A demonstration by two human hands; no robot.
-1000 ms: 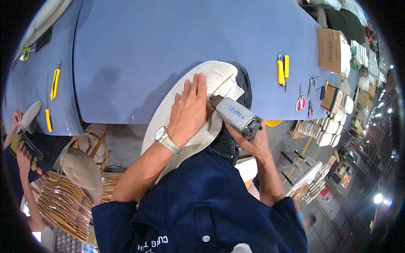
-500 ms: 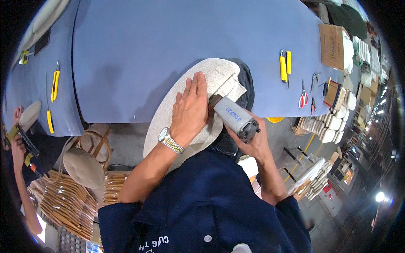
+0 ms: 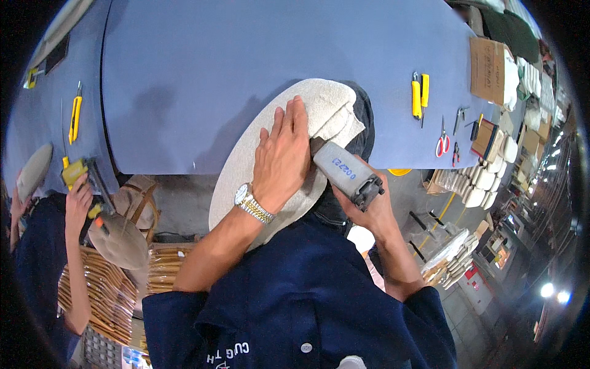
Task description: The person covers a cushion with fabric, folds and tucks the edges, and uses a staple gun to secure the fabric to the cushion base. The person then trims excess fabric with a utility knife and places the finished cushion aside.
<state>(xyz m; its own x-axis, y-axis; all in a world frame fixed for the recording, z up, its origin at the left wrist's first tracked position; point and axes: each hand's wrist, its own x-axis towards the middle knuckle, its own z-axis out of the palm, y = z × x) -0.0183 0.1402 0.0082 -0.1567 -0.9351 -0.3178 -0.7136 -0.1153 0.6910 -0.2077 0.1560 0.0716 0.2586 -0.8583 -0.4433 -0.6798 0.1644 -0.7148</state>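
Note:
A rounded seat pad (image 3: 243, 163) in light, nubby fabric lies tilted across my lap, against the table's near edge. My left hand (image 3: 281, 154) rests flat on it with the fingers stretched out, a watch on its wrist. In my right hand (image 3: 376, 212) is a grey staple gun (image 3: 344, 171), its dark nose at the pad beside my left hand. Folded, overlapping fabric (image 3: 337, 126) shows at the pad's far right edge. The spot beneath the nose is partly hidden by the tool and my hand.
The blue table (image 3: 203, 61) stretches ahead. Toward its right lie yellow-handled tools (image 3: 420, 95), red-handled scissors (image 3: 442, 145) and small pliers (image 3: 455, 155); a cardboard box (image 3: 487, 71) stands beyond. At left, a co-worker's hand (image 3: 80, 200) grips a yellow-and-black staple gun (image 3: 75, 174) near another pad (image 3: 35, 170).
My hands, the pad and the staple gun stay almost in place, the gun shifting slightly. At left, the co-worker's arm and yellow staple gun have swung right and up; their pad has moved too.

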